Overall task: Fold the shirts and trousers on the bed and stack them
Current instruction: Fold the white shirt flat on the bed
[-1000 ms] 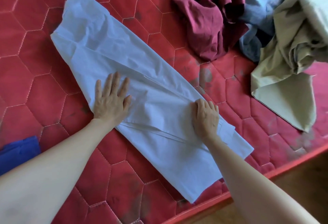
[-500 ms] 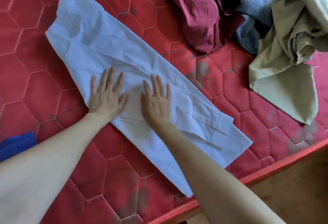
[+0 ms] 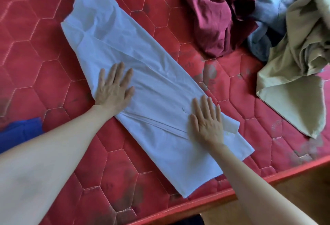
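both hands lie flat with straight fingers on the pale blue shirt [image 3: 142,75], spread in a long fold across the red quilted bed [image 3: 35,50], the left hand [image 3: 114,89] at its near edge, the right hand [image 3: 207,121] near its cuff end.
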Demonstrator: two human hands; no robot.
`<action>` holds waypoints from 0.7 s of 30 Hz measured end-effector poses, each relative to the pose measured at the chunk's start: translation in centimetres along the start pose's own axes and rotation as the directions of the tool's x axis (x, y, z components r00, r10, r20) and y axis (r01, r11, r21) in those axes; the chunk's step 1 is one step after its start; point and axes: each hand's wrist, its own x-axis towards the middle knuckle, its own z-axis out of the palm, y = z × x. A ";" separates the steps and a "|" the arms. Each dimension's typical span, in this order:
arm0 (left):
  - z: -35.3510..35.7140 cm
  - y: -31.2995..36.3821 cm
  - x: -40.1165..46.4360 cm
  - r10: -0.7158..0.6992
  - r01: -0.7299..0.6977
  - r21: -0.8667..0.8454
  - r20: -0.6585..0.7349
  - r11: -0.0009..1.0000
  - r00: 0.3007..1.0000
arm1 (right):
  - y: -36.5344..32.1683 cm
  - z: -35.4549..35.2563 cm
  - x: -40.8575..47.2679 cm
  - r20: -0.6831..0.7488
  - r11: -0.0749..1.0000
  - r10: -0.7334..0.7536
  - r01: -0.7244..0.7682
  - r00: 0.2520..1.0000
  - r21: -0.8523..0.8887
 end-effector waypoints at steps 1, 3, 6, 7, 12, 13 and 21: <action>-0.2 0.3 -0.1 -0.020 0.020 0.008 0.013 1.000 1.000 | 0.3 -0.1 -0.1 0.010 1.000 -0.018 0.018 1.000 -0.006; -0.6 1.6 -0.5 -0.081 0.082 -0.013 0.039 0.997 0.996 | 0.2 -0.2 0.0 0.036 1.000 -0.018 0.019 0.999 -0.012; -1.1 5.3 -2.3 -0.139 0.144 -0.072 0.065 0.987 0.988 | 0.1 -0.6 0.1 0.084 1.000 -0.019 0.021 0.996 -0.021; -1.2 6.9 -3.2 -0.124 0.129 -0.069 0.072 0.989 0.990 | 0.3 -0.7 0.2 0.100 0.999 -0.036 0.038 0.994 -0.022; -1.9 16.0 -9.0 -0.057 0.068 -0.122 0.087 0.990 0.995 | 3.7 -2.2 -0.7 0.193 0.949 -0.298 0.312 0.935 -0.046; -1.9 17.6 -10.3 -0.042 0.054 -0.131 0.093 0.990 0.995 | 4.7 -2.5 -1.2 0.217 0.929 -0.346 0.365 0.913 -0.058; -2.3 26.3 -20.3 -0.088 0.124 -0.150 0.228 0.981 0.970 | 11.2 -3.3 -4.9 0.323 0.746 -0.600 0.658 0.732 -0.105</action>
